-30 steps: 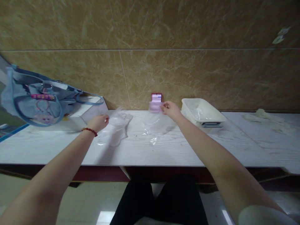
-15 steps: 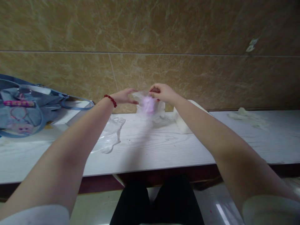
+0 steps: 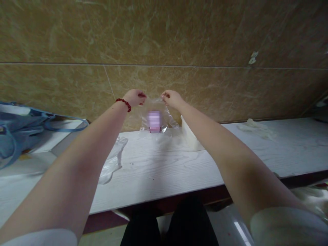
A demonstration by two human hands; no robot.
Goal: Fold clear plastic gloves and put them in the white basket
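A clear plastic bag (image 3: 166, 118) hangs upright between my hands, its lower end at the back of the white table. Its upper left edge is pinched in my left hand (image 3: 135, 97), which has a red beaded bracelet (image 3: 124, 104) at the wrist. At the upper right, the fingers of my right hand (image 3: 173, 98) are closed on the bag. A pinkish-purple item (image 3: 154, 120) shows in or behind the clear plastic; it is pixelated, so its kind is unclear.
Another clear plastic bag (image 3: 112, 164) lies flat beside my left forearm. A white container (image 3: 191, 138) stands partly behind my right forearm. Crumpled pale gloves or plastic (image 3: 256, 128) lie farther right. At the left are a blue bag (image 3: 12, 131) and a white box (image 3: 65, 136). A marbled wall (image 3: 205, 34) rises behind.
My left hand has moved from open fingers beside the bag to a pinch on its edge. The bag is now spread between both hands, and the view has shifted right.
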